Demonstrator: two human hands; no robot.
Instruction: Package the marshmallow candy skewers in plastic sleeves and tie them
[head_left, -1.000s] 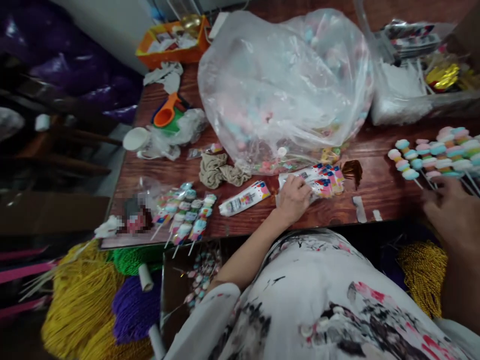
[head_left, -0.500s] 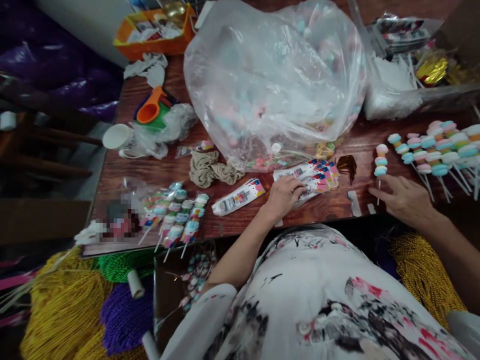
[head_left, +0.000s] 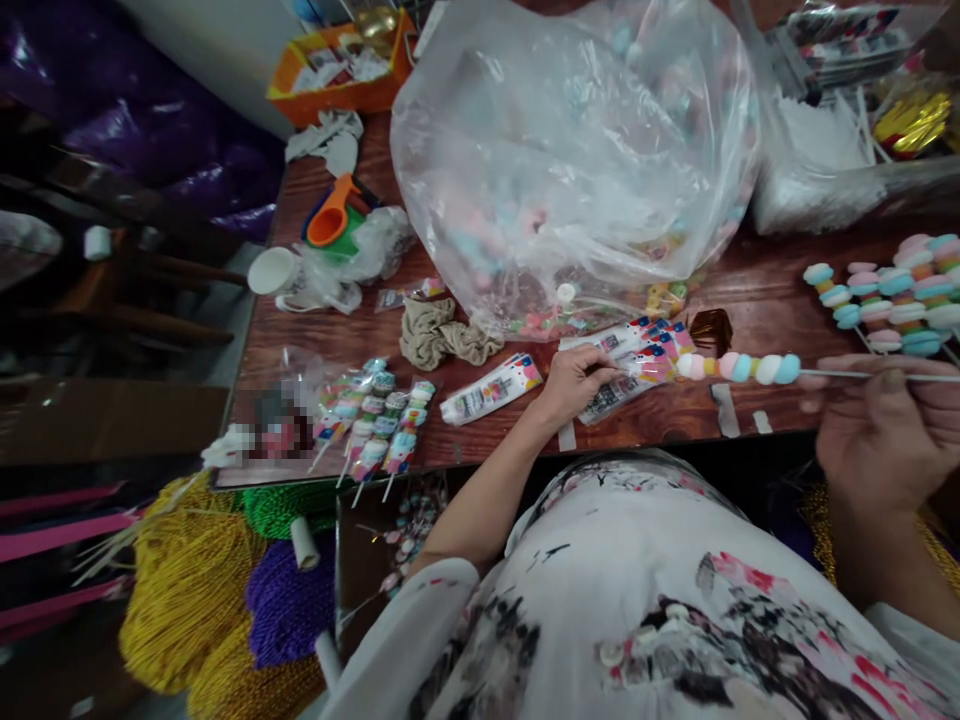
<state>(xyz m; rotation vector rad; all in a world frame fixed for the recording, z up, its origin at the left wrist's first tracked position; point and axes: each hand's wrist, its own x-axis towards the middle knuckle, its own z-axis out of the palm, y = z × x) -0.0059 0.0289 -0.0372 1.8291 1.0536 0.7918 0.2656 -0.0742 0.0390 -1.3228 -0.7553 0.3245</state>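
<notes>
My right hand (head_left: 885,430) grips the white stick of a marshmallow skewer (head_left: 739,368), thumb on top. The skewer lies level, its pink, blue, white and yellow pieces pointing left toward the printed plastic bags (head_left: 626,342). My left hand (head_left: 576,382) pinches the top bag of this fanned stack between thumb and fingers, near its opening. The skewer's tip is close to the bags; whether it touches one, I cannot tell. More marshmallow skewers (head_left: 892,290) lie at the far right. Several bagged skewers (head_left: 379,425) rest at the table's left front.
A large clear bag of marshmallows (head_left: 577,150) fills the back middle. Left of centre lie a beige cloth (head_left: 442,335), another stack of printed bags (head_left: 491,388) and an orange scoop (head_left: 330,220). Brown twist ties (head_left: 711,330) and tape strips (head_left: 726,410) are by the skewer.
My right hand has picked the marshmallow skewer up off the table and turned it level, tip to the left. My left hand stays at the printed bags. The view has swung slightly left.
</notes>
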